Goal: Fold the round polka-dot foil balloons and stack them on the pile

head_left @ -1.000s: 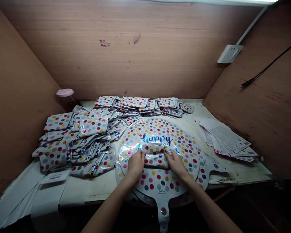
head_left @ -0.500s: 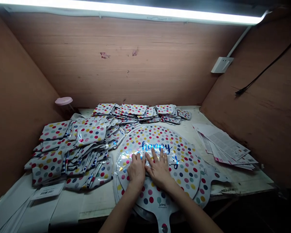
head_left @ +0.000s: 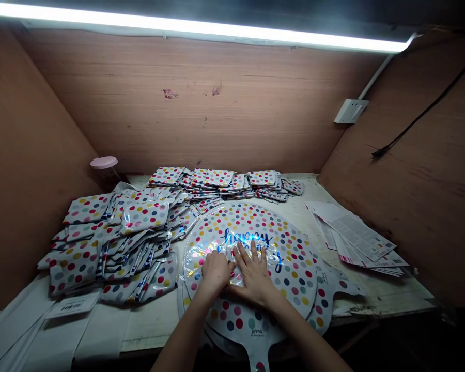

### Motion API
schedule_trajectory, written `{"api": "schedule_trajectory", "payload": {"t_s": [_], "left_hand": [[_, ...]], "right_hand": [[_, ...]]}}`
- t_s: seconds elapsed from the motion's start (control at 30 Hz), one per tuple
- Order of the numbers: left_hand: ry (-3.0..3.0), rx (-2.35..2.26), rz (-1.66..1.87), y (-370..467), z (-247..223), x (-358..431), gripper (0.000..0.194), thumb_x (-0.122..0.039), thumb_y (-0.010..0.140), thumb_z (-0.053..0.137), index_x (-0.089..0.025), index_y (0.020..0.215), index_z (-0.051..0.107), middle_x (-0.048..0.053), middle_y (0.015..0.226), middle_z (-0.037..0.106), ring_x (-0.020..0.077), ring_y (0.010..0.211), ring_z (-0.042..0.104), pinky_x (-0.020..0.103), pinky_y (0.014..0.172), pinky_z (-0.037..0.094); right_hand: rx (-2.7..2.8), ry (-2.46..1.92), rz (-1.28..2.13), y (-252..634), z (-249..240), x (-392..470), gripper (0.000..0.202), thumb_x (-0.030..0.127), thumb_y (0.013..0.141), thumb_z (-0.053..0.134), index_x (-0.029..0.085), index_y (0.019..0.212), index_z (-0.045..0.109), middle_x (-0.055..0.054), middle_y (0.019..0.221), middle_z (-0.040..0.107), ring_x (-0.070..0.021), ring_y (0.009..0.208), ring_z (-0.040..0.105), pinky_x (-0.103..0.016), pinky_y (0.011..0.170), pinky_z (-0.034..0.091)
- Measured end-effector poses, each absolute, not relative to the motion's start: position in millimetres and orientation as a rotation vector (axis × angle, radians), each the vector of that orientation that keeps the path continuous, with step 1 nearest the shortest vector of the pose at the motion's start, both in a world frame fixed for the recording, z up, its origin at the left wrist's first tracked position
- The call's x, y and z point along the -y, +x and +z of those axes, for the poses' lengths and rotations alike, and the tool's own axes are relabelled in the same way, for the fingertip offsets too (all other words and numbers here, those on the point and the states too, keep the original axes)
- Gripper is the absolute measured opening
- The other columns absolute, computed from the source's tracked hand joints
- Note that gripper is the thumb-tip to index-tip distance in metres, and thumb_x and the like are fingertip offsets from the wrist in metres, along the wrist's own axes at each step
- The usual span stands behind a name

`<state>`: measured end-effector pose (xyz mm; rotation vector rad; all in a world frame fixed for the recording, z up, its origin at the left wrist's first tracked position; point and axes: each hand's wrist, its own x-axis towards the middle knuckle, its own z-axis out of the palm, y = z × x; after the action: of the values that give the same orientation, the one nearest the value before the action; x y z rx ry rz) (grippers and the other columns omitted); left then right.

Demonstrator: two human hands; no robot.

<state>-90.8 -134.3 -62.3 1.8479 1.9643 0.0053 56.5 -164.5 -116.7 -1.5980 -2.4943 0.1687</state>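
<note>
Round polka-dot foil balloons (head_left: 294,279) with blue lettering lie flat and overlapping on the table, one tail pointing toward me. My right hand (head_left: 253,274) rests on the top balloon, fingers spread over the lettering. Just left of it, my left hand (head_left: 216,271) presses on the same balloon with its fingers curled in. Whatever may be between those fingers is too small to make out. Shiny creased foil shows between the two hands.
Folded polka-dot packets (head_left: 145,217) are heaped at the left, with more stacks (head_left: 217,178) along the back. Printed cards (head_left: 360,237) lie at the right. A pink-lidded container (head_left: 104,163) stands back left. White sheets (head_left: 19,330) lie front left.
My left hand's fingers have curled in more, and my right hand's fingers have spread wider on the balloon. The whole view has shifted slightly.
</note>
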Motion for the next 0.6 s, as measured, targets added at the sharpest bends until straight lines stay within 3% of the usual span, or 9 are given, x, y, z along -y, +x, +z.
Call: {"api": "schedule_trajectory", "payload": {"t_s": [0.13, 0.23, 0.37, 0.47, 0.53, 0.6], "left_hand": [[1.753, -1.932, 0.197, -96, -77, 145, 0.032, -0.037, 0.092, 0.044, -0.012, 0.098, 0.062, 0.014, 0.098, 0.068, 0.0257, 0.096, 0.063, 0.031, 0.079, 0.045], [1.466, -1.745, 0.561, -102, -89, 149, 0.033, -0.042, 0.087, 0.052, -0.012, 0.099, 0.058, 0.007, 0.077, 0.067, 0.02, 0.075, 0.064, 0.027, 0.069, 0.045], [1.146, -1.492, 0.952, -114, -93, 162, 0.072, -0.058, 0.079, 0.057, -0.012, 0.131, 0.037, -0.001, 0.068, 0.061, 0.0167, 0.062, 0.061, 0.027, 0.063, 0.047], [0.973, -1.373, 1.013, -117, -88, 178, 0.09, -0.059, 0.077, 0.061, -0.012, 0.142, 0.02, 0.006, 0.084, 0.067, 0.0201, 0.074, 0.066, 0.031, 0.069, 0.051], [0.898, -1.328, 1.076, -113, -84, 187, 0.089, -0.051, 0.073, 0.07, -0.015, 0.142, 0.027, 0.014, 0.109, 0.065, 0.0249, 0.101, 0.063, 0.033, 0.085, 0.05], [0.844, -1.322, 1.207, -113, -78, 191, 0.079, -0.041, 0.07, 0.075, -0.02, 0.137, 0.038, 0.015, 0.135, 0.051, 0.0274, 0.126, 0.048, 0.034, 0.101, 0.042]], "right_hand": [[2.48, -1.517, 0.049, 52, -123, 176, 0.09, 0.046, 0.079, 0.056, 0.016, 0.151, 0.01, -0.01, 0.157, 0.007, -0.0398, 0.142, 0.003, -0.062, 0.112, 0.006], [2.42, -1.51, -0.104, 45, -140, 178, 0.074, 0.021, 0.08, 0.053, 0.01, 0.148, 0.027, -0.014, 0.154, 0.024, -0.0351, 0.14, 0.02, -0.052, 0.112, 0.024], [2.382, -1.439, -0.324, 46, -153, 172, 0.067, 0.001, 0.08, 0.04, 0.014, 0.145, 0.035, -0.012, 0.145, 0.042, -0.0309, 0.133, 0.038, -0.046, 0.104, 0.039], [2.351, -1.321, -0.423, 42, -143, 168, 0.066, 0.004, 0.083, 0.039, 0.014, 0.148, 0.029, -0.012, 0.143, 0.045, -0.0326, 0.13, 0.041, -0.047, 0.099, 0.042], [2.345, -1.207, -0.45, 31, -128, 169, 0.066, 0.008, 0.086, 0.039, 0.012, 0.15, 0.021, -0.013, 0.143, 0.044, -0.0343, 0.132, 0.038, -0.047, 0.098, 0.043], [2.34, -1.117, -0.449, 18, -109, 172, 0.068, 0.008, 0.087, 0.036, 0.011, 0.151, 0.014, -0.014, 0.144, 0.043, -0.0342, 0.134, 0.034, -0.047, 0.098, 0.042]]}}
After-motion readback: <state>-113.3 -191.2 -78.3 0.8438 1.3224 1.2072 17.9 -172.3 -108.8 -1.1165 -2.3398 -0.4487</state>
